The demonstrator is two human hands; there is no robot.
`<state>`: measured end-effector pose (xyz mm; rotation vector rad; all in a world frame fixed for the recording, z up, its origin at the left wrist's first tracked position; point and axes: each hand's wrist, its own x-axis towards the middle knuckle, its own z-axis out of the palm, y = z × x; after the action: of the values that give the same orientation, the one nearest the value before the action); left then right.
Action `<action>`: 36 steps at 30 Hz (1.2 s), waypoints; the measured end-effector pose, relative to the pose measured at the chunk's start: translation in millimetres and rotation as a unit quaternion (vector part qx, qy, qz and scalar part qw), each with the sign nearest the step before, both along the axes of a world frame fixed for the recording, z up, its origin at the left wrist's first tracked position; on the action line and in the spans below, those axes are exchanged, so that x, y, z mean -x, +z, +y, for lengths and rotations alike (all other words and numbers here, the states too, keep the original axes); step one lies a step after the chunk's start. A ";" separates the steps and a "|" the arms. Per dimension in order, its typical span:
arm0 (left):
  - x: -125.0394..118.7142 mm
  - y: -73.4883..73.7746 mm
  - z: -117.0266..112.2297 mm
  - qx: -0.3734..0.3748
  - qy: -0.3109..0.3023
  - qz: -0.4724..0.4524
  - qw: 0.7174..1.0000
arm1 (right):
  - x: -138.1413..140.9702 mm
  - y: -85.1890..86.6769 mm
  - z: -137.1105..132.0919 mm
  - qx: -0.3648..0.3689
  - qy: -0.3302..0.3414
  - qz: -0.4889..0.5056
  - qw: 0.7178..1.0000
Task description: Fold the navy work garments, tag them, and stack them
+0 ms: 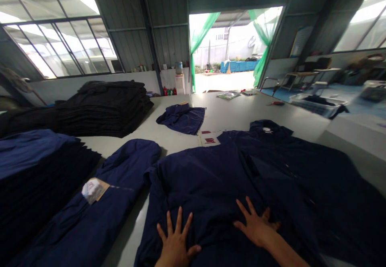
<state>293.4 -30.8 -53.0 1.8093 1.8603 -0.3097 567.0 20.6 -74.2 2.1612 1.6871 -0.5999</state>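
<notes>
A dark navy jacket (205,178) lies spread over the near part of the table, its collar (269,128) toward the back right. My left hand (176,239) rests flat on its left half, fingers spread. Farther right, my right hand (256,222) presses on the same cloth with its fingers apart. Neither hand grips anything. Just left of the jacket lies a folded navy garment (120,194) with a white and tan tag (94,189) on it. Beyond the jacket is a small navy cloth piece (182,118), and near it a paper with dark red patches (210,138).
A tall stack of black garments (105,106) stands at the back left, with a blue stack (39,166) in front of it. Plastic packets (228,95) and a red-handled tool (276,103) lie on the far table (229,114). A crate (319,103) sits beyond the right edge.
</notes>
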 end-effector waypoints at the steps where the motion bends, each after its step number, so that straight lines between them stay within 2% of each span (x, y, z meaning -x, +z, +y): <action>1: -0.9 9.6 -2.0 0.030 -0.010 -0.014 0.999 | -3.0 9.7 -4.4 0.040 -0.004 -0.006 0.999; 3: 0.4 29.6 1.7 0.069 -0.015 -0.045 0.996 | -1.5 33.6 -7.7 0.103 0.011 -0.019 0.994; 4: 3.3 38.0 7.2 0.058 -0.006 -0.061 0.996 | 2.8 45.5 -6.8 0.108 0.036 -0.025 0.993; 5: 7.9 44.4 14.8 0.018 0.023 -0.070 0.997 | 9.1 55.8 -4.5 0.091 0.068 -0.025 0.993; 6: 14.3 48.4 23.9 -0.058 0.064 -0.077 0.993 | 16.7 63.6 -0.8 0.054 0.101 -0.014 0.993; 7: 22.2 50.1 33.9 -0.156 0.114 -0.082 0.978 | 24.8 68.5 4.4 0.006 0.129 0.008 0.992; 9: 41.0 47.9 53.9 -0.317 0.247 -0.114 0.909 | 38.9 69.6 19.7 -0.091 0.152 0.077 0.981; 10: 50.7 45.1 63.1 -0.351 0.314 -0.142 0.871 | 43.4 66.5 30.0 -0.131 0.142 0.110 0.975; 12: 67.9 39.0 78.3 -0.339 0.413 -0.193 0.823 | 45.4 56.6 54.9 -0.193 0.090 0.146 0.966; 14: 78.5 33.9 88.9 -0.291 0.452 -0.221 0.814 | 40.4 45.3 81.8 -0.236 0.023 0.155 0.959; 16: 80.3 30.4 95.0 -0.252 0.455 -0.233 0.822 | 35.5 34.8 104.6 -0.253 -0.003 0.166 0.953; 19: 68.5 26.7 97.2 -0.188 0.419 -0.247 0.853 | 41.2 19.3 121.2 -0.216 0.033 0.173 0.960; 23: 49.3 27.9 96.0 -0.116 0.340 -0.240 0.902 | 62.5 -1.0 114.2 -0.156 0.076 0.116 0.978; 26: 50.4 38.9 99.8 -0.144 0.307 -0.218 0.915 | 64.3 -5.9 109.5 -0.161 0.079 0.117 0.977; 29: 62.4 54.8 108.7 -0.247 0.289 -0.190 0.905 | 51.6 6.9 120.8 -0.214 0.054 0.114 0.969; 32: 69.1 61.2 115.1 -0.327 0.258 -0.157 0.895 | 40.2 32.7 139.7 -0.284 0.050 0.121 0.950; 34: 65.0 54.5 112.8 -0.335 0.215 -0.140 0.906 | 40.9 48.6 144.2 -0.306 0.062 0.125 0.942; 36: 54.9 39.8 102.9 -0.315 0.156 -0.134 0.927 | 49.2 56.3 135.3 -0.274 0.086 0.119 0.950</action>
<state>238.5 72.0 -13.2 1.7586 2.1419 0.6949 517.8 155.9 -17.9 2.3258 2.3762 -0.3827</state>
